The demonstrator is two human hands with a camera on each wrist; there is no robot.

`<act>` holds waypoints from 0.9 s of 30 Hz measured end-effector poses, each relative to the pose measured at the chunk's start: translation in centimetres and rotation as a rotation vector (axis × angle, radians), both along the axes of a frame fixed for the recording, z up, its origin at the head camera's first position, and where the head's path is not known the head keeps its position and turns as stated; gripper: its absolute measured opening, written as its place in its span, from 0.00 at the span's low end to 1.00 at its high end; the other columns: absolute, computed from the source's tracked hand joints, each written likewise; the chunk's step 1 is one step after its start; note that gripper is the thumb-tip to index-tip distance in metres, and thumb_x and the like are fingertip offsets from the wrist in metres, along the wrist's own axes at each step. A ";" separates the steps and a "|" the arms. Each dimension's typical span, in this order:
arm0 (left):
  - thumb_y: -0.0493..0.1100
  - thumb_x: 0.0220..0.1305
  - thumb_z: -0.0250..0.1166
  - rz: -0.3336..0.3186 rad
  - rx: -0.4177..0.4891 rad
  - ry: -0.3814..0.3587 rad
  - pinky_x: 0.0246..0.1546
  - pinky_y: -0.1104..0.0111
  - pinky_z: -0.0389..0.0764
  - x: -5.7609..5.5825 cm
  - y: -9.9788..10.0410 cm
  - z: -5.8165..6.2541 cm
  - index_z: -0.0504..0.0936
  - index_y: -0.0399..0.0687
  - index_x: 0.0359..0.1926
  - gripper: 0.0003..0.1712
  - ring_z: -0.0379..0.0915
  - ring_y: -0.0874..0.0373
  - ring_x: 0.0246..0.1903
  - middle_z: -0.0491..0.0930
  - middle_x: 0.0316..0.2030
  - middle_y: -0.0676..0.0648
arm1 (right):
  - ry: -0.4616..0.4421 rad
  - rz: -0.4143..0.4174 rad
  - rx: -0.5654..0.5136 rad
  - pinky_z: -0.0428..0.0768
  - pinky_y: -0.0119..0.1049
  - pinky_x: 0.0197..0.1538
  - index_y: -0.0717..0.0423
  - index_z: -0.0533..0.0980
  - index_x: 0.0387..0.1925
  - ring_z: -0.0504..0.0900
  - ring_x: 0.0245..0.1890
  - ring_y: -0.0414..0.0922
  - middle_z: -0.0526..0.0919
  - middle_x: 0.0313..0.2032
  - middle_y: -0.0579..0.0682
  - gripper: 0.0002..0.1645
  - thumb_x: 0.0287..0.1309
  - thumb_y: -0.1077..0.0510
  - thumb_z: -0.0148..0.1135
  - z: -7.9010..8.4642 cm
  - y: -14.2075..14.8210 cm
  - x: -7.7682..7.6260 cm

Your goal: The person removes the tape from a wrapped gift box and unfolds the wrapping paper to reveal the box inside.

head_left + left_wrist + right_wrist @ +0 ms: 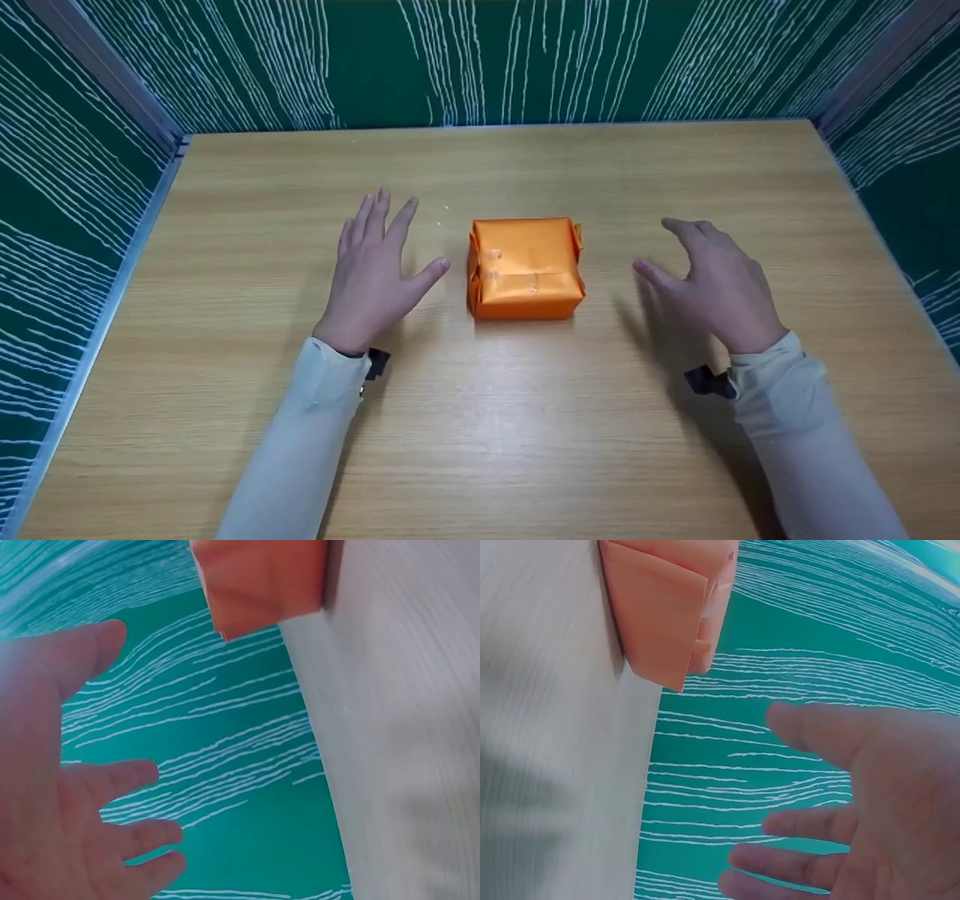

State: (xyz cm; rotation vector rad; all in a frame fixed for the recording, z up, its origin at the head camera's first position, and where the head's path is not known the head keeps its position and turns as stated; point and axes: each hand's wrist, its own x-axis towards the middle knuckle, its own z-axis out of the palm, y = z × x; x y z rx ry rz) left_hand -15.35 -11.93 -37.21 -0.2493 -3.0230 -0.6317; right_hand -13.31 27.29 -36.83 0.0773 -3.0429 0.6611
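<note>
A small box wrapped in shiny orange paper (527, 262) sits on the wooden table, with folded flaps at its sides and clear tape on top. To its left is my left hand (375, 274), fingers extended and thumb pointing toward the box, a gap between them. My right hand (712, 281) hovers over the table farther off on the other side, fingers slightly bent and thumb apart. Neither hand touches the box. In the left wrist view, the orange box (262, 581) shows beyond the thumb; the right wrist view shows its folded end (664, 611).
The light wooden table (525, 450) ends at the back against a green panel with white wavy lines (480, 67). Similar green panels stand at the left (52, 262) and right sides. Tiny white specks lie on the table behind the box.
</note>
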 end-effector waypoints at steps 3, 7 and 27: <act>0.72 0.65 0.62 -0.018 0.021 -0.013 0.79 0.48 0.40 0.0 0.4 0.1 0.56 0.59 0.82 0.52 0.33 0.46 0.82 0.42 0.83 0.45 | 0.005 0.044 -0.022 0.76 0.67 0.56 0.60 0.71 0.70 0.77 0.57 0.66 0.78 0.61 0.66 0.43 0.66 0.35 0.65 -0.2 -0.3 0.2; 0.70 0.66 0.64 -0.049 0.060 -0.019 0.77 0.47 0.49 0.3 1.0 0.0 0.59 0.59 0.81 0.49 0.40 0.46 0.81 0.48 0.82 0.47 | 0.046 0.111 -0.033 0.80 0.56 0.45 0.59 0.78 0.62 0.82 0.44 0.59 0.84 0.50 0.61 0.32 0.66 0.43 0.69 -0.3 -0.7 0.2; 0.66 0.67 0.66 -0.242 0.152 -0.058 0.72 0.52 0.64 0.1 5.4 1.0 0.66 0.59 0.77 0.43 0.55 0.51 0.74 0.62 0.75 0.50 | 0.006 0.255 -0.074 0.83 0.49 0.45 0.57 0.83 0.55 0.82 0.41 0.53 0.86 0.48 0.54 0.19 0.65 0.56 0.71 0.9 -4.7 -1.7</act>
